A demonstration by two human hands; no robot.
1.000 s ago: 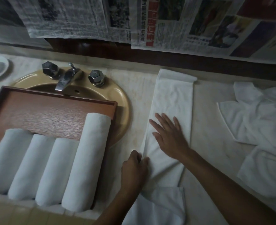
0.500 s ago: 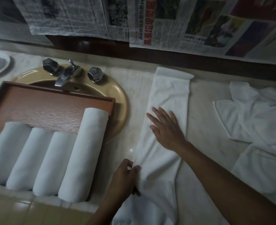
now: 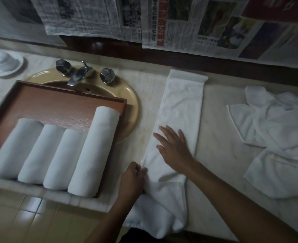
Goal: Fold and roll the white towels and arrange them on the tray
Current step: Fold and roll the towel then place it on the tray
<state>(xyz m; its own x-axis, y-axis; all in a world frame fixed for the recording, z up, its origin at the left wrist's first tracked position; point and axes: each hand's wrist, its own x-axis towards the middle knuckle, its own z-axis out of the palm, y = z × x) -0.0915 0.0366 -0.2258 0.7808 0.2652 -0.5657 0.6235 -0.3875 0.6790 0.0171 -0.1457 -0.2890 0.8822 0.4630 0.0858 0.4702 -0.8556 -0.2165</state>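
— Which way does the long towel [image 3: 181, 109] point?
— It runs from the front of the worktop [image 3: 218, 163] to the back. The left hand [image 3: 132, 179] has a grip pinching its left edge. The right hand [image 3: 174, 146] lies flat on it, fingers spread.
— What's in the tray [image 3: 57, 106]?
— Four rolled towels [image 3: 53, 155], side by side, pointing front to back too.

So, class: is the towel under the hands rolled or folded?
Folded, not yet rolled: the towel lies flat as a long narrow strip.
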